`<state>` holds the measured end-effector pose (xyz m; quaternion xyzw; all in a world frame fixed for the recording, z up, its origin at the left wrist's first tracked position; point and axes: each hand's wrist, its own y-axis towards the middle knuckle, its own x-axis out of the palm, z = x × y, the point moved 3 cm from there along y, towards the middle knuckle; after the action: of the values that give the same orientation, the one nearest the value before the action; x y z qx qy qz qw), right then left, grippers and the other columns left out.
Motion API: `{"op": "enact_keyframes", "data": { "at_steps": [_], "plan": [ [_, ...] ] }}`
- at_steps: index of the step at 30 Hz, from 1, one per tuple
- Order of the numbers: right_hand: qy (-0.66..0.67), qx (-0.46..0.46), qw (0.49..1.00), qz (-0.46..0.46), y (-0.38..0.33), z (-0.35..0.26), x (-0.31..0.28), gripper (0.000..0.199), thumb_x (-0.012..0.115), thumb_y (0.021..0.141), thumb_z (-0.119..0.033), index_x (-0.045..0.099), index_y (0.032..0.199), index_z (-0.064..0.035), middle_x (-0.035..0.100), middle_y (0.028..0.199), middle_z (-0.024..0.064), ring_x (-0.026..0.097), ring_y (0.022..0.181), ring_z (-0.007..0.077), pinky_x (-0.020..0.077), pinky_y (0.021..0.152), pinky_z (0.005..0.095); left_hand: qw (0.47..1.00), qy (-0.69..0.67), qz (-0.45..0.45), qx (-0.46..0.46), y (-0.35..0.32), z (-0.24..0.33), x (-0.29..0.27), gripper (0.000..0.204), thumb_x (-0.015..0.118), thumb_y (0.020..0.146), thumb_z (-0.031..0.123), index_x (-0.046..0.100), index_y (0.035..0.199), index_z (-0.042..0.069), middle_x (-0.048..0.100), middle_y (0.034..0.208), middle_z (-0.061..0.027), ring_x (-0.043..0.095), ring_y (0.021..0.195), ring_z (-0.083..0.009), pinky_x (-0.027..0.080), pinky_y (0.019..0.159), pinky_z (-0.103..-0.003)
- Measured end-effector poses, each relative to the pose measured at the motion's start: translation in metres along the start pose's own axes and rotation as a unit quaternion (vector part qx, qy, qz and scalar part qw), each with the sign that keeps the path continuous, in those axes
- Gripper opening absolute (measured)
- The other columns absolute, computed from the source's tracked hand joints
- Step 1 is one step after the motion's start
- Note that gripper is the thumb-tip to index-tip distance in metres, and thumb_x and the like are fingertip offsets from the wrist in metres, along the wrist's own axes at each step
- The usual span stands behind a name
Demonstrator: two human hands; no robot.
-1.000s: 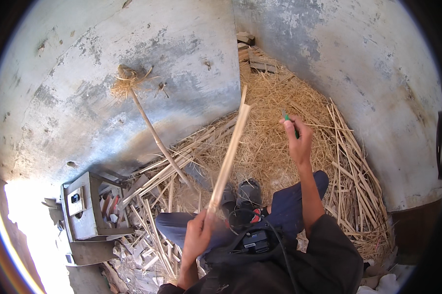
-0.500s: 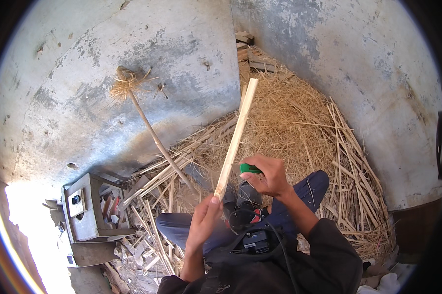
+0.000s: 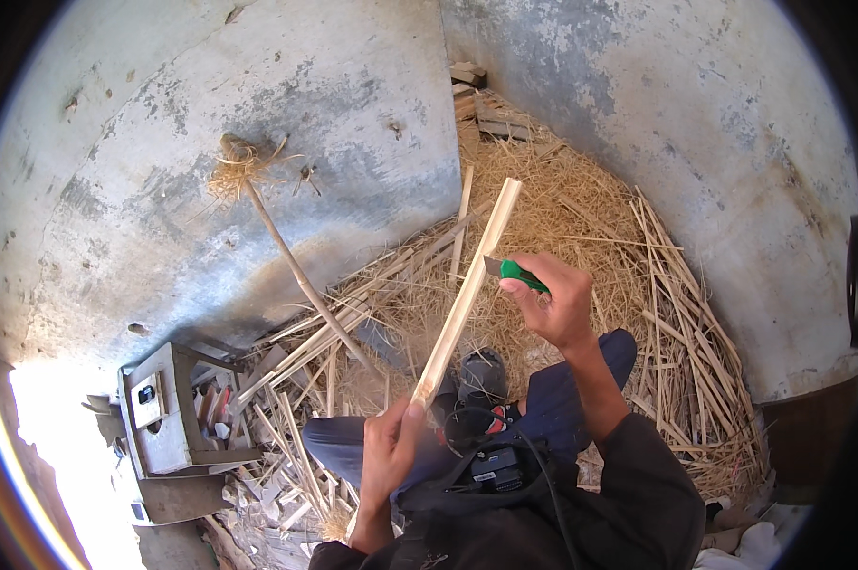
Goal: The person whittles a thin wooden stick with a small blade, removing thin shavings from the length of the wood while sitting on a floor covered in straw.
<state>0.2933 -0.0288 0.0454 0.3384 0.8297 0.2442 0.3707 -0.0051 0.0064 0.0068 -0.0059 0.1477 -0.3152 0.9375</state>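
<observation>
My left hand (image 3: 388, 445) is closed round the lower end of a long, pale wooden strip (image 3: 467, 287), which slants up and away to the right over my crossed legs. A lengthwise groove or ridge runs along its face. In my right hand (image 3: 559, 299) is a green-handled utility knife (image 3: 522, 274), its short grey blade pointing left. The blade lies at the strip's right edge, above its middle; whether it cuts into the wood I cannot tell. My right fingers wrap the handle and hide part of it.
Curly shavings (image 3: 562, 204) cover the floor ahead. Thin wooden strips (image 3: 681, 332) are heaped along the right wall, more lie at left. A stick (image 3: 291, 256) with shavings at its top leans on the wall. An overturned wooden stool (image 3: 168, 413) stands at left. A black device (image 3: 495, 472) with a cable rests at my waist.
My right hand with the knife has moved up and to the right along the strip, and the blade now shows. The strip's far end has tipped slightly right and down.
</observation>
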Motion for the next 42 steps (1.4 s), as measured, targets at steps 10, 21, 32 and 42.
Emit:
{"op": "enact_keyframes", "data": {
  "at_steps": [10,21,32,42],
  "plan": [
    [-0.108,0.108,0.985,0.085,0.025,0.064,-0.032,0.041,0.071,0.103,-0.043,0.080,0.112,-0.0050,0.073,0.074,0.0060,0.062,0.058,0.0129,0.0425,0.051,0.0297,0.997,-0.016,-0.073,0.009,-0.024,-0.001,0.005,0.045,0.054,0.113,0.028,0.056,0.076,0.002,0.046,0.061,0.0032,0.039,0.057,-0.0064,0.029,0.053,-0.029],
    [-0.021,0.037,0.999,-0.011,0.000,0.041,-0.019,0.038,0.072,0.101,-0.042,0.078,0.108,-0.0057,0.074,0.078,0.0069,0.069,0.064,0.0151,0.0508,0.055,0.0298,0.998,-0.036,-0.009,-0.055,-0.010,-0.013,-0.001,0.025,0.058,0.109,0.013,0.066,0.092,-0.004,0.050,0.063,0.0000,0.042,0.063,-0.0045,0.035,0.054,-0.028],
    [0.003,-0.061,0.998,-0.034,-0.003,0.008,0.000,0.034,0.082,0.092,-0.040,0.081,0.104,-0.0077,0.079,0.086,0.0093,0.076,0.068,0.0222,0.0574,0.058,0.0323,0.997,-0.038,-0.026,-0.063,-0.011,-0.002,0.000,0.033,0.053,0.113,0.020,0.060,0.090,-0.002,0.046,0.065,0.0019,0.040,0.064,-0.0060,0.033,0.056,-0.030],
    [-0.020,-0.068,0.997,-0.008,-0.003,0.008,0.000,0.034,0.083,0.092,-0.041,0.082,0.101,-0.0080,0.078,0.083,0.0075,0.074,0.065,0.0201,0.0547,0.054,0.0311,0.993,-0.080,-0.063,-0.061,-0.015,-0.004,-0.001,0.046,0.047,0.116,0.038,0.056,0.085,0.006,0.042,0.063,0.0063,0.035,0.053,-0.0025,0.026,0.048,-0.024]
  ]
}}
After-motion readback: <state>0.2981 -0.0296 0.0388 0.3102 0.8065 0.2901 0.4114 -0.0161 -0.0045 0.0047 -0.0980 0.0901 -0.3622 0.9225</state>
